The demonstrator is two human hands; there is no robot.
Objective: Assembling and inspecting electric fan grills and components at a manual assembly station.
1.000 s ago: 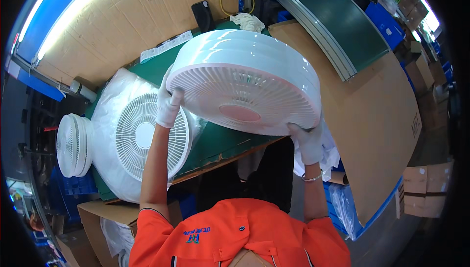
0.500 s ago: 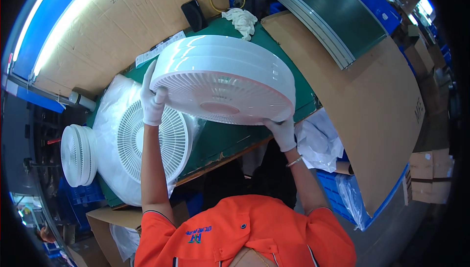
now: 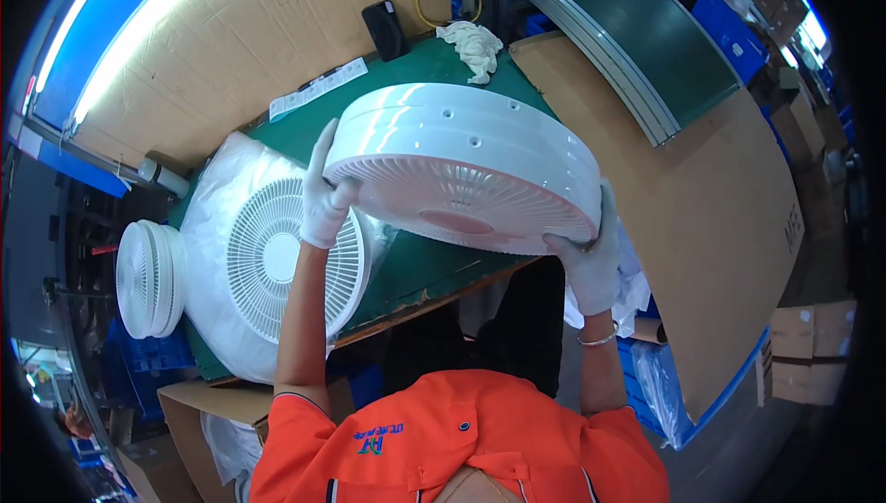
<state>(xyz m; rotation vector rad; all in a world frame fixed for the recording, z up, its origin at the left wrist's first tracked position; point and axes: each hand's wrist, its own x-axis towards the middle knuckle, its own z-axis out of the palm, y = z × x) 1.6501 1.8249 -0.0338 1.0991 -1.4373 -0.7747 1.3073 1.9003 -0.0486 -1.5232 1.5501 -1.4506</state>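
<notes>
At far left, stacked grilles (image 3: pixel 150 279) are seen on edge; to their right, a flat grille (image 3: pixel 277 258) is laid on clear wrap (image 3: pixel 210 203) spread over the green counter (image 3: pixel 406 272). At centre, a white drum (image 3: pixel 461 138) is held tilted, slatted face toward the lower frame. Its left rim is gripped by the gloved left hand (image 3: pixel 325 203), its lower right rim by the gloved right hand (image 3: pixel 591 268); the hands are held well apart. A slip could be caused by fabric gloves on the glossy wall, and the flat grille or counter edge could then be struck. Writing is borne, left to right, by the upper-left cardboard panel (image 3: pixel 305 23) (handwritten), a paper strip (image 3: pixel 318 89) (print too small to read), the orange shirt (image 3: pixel 517 411) (emblem, lettering) and the right-hand cardboard sheet (image 3: pixel 692 208) (large printed letters).
</notes>
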